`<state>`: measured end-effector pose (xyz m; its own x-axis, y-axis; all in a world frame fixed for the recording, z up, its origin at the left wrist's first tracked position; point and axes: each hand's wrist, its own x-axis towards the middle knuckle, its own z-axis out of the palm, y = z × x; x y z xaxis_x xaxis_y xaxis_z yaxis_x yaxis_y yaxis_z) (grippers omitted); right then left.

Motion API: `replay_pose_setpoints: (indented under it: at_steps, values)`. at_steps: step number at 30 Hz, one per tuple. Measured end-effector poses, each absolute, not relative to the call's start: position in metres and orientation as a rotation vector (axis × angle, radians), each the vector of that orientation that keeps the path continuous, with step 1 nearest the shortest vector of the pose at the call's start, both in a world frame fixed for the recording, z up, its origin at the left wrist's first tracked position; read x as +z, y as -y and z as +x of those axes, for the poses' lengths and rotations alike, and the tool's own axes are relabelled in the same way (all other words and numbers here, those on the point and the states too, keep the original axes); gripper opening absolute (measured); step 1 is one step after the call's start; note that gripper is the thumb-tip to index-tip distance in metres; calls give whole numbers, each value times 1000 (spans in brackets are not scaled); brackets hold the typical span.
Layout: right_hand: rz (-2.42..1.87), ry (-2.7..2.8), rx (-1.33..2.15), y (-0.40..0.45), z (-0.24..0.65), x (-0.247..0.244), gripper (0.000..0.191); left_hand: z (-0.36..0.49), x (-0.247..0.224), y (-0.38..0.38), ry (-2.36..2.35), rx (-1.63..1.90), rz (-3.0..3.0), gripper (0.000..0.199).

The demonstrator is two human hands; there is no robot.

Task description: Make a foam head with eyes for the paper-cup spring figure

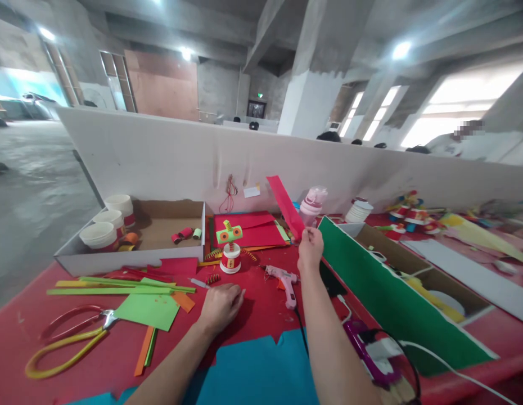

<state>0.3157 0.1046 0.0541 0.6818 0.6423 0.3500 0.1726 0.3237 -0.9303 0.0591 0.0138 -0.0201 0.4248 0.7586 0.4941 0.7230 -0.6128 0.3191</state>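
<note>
My right hand (311,247) is raised above the table, its fingers closed on the lower end of a red paper strip (284,205). My left hand (222,306) rests on the red table with its fingers curled; whether they hold anything is hidden. Just beyond it lie a pen-like tool (199,283) and a small coiled strip (213,278). A paper-cup figure (230,256) with a green face and orange eyes stands upright between my hands. Near my right forearm lies a pink glue gun (285,281).
Scissors (107,319), green paper (149,309) and strips lie left. A box (130,260) holds cups; red sheets (248,228) lie behind the figure. Blue paper (261,365) is in front. A green-sided box (396,292) and purple power strip (371,360) stand right. A person (449,143) is beyond the partition.
</note>
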Motion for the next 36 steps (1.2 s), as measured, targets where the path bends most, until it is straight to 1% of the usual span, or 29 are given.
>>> replay_pose_setpoints:
  at_steps: [3,6,8,11,15,18,21,25,27,28,30,31,32,34,36]
  values:
    - [-937,663,678,-61,266,48,25,58,-20,-14,-1339,971,2598,38]
    - [-777,693,967,-24,211,38,31,57,-19,-13,-1349,1009,2591,37]
    - [-672,736,1116,-8,183,30,31,54,-17,-13,-1369,1032,2589,34]
    - [-548,798,1286,3,163,20,26,42,-11,-13,-1466,1056,2523,28]
    - [-523,855,1424,4,163,7,28,11,-2,-14,-1696,1145,2175,22]
    - [-572,902,1480,3,162,-3,28,-12,0,-12,-1579,1277,1985,15]
    - [-644,925,1529,4,154,-9,33,-24,-3,-8,-1420,1390,1770,13]
    - [-778,947,1408,4,147,-12,36,-24,1,-2,-1298,1289,1464,15]
    - [-829,961,1316,2,148,-13,35,-21,8,2,-1122,1228,1433,14]
    - [-846,965,1281,2,149,-14,34,-19,13,5,-1012,1207,1435,17]
    - [-868,975,1246,1,150,-14,33,-14,21,9,-858,1170,1440,33]
    - [-875,983,1241,1,151,-14,32,-12,23,10,-847,1165,1439,38]
    - [-885,997,1238,2,150,-14,32,-10,24,10,-882,1167,1440,37]
    - [-907,1042,1242,5,148,-13,29,-7,21,9,-1051,1196,1445,29]
    - [-907,1096,1279,8,145,-12,26,-6,15,4,-1224,1224,1435,39]
